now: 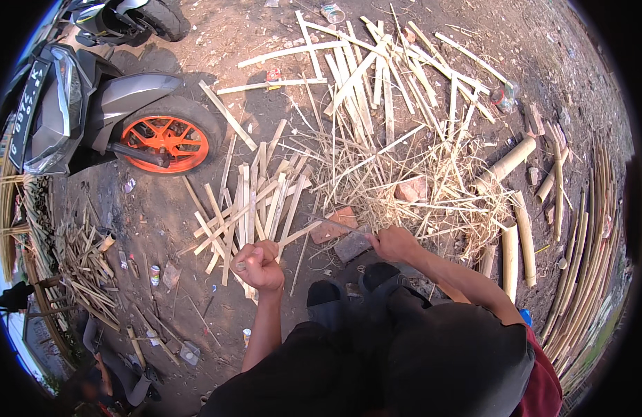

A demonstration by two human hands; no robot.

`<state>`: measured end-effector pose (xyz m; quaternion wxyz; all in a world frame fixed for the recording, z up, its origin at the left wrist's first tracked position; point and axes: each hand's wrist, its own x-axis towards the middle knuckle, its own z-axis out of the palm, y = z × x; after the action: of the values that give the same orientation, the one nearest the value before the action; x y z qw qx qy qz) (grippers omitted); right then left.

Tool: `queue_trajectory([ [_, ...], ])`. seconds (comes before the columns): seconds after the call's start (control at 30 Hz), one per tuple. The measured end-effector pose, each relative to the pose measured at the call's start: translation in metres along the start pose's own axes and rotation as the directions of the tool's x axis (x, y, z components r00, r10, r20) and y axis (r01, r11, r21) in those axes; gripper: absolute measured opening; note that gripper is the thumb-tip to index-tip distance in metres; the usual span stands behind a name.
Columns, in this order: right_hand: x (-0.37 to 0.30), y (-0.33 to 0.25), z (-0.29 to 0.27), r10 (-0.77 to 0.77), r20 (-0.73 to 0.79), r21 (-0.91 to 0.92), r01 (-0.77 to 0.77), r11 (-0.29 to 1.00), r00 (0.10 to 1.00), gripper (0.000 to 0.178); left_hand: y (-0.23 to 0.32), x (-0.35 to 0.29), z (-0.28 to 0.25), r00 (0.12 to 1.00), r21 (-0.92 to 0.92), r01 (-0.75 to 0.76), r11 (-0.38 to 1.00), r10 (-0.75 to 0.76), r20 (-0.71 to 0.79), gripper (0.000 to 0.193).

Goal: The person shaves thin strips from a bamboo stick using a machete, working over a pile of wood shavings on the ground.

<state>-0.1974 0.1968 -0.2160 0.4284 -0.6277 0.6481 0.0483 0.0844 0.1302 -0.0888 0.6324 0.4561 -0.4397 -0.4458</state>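
My left hand (259,267) is closed in a fist, with a pale bamboo strip (301,234) running out from it toward the upper right. My right hand (394,244) grips a knife; its thin blade (343,226) points up and left, over a reddish brick (335,224). Right beside that brick, in front of my feet, lies a grey block (352,245). Behind my left hand is a loose pile of split bamboo strips (251,201). The knife's handle is mostly hidden in my fingers.
Curly shavings (432,187) and more bamboo strips (383,76) cover the ground ahead. Cut bamboo tubes (510,260) and long poles (578,278) lie at right. A motorcycle wheel (166,142) stands at upper left, a can (155,275) below. Another person (109,379) is at lower left.
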Motion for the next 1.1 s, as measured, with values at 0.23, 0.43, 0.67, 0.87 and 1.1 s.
queue_trajectory([
  [0.23,-0.006,0.017,0.018,0.079,0.051,0.036,-0.081,0.996,0.996,0.068,-0.004,0.001,0.014,0.994,-0.005,-0.009,1.0,0.009,0.105,0.034],
  [0.43,-0.021,0.033,0.029,0.093,0.031,0.047,-0.094,0.994,0.995,0.069,-0.009,0.002,0.006,0.997,-0.054,0.037,0.998,-0.034,0.07,0.034],
  [0.67,-0.014,0.031,0.012,0.037,0.05,-0.009,-0.036,0.999,0.998,0.063,-0.006,0.01,0.005,0.997,-0.06,0.062,0.996,-0.06,0.041,0.034],
  [0.87,-0.045,0.028,0.03,0.015,-0.025,0.169,-0.01,0.986,1.0,0.056,-0.007,0.002,0.006,0.996,-0.081,0.073,0.994,-0.069,0.049,0.034],
  [1.1,-0.032,0.004,0.018,-0.085,0.064,0.136,0.076,0.988,0.994,0.062,0.0,-0.003,0.013,0.991,-0.039,0.132,0.99,-0.131,0.024,0.031],
])
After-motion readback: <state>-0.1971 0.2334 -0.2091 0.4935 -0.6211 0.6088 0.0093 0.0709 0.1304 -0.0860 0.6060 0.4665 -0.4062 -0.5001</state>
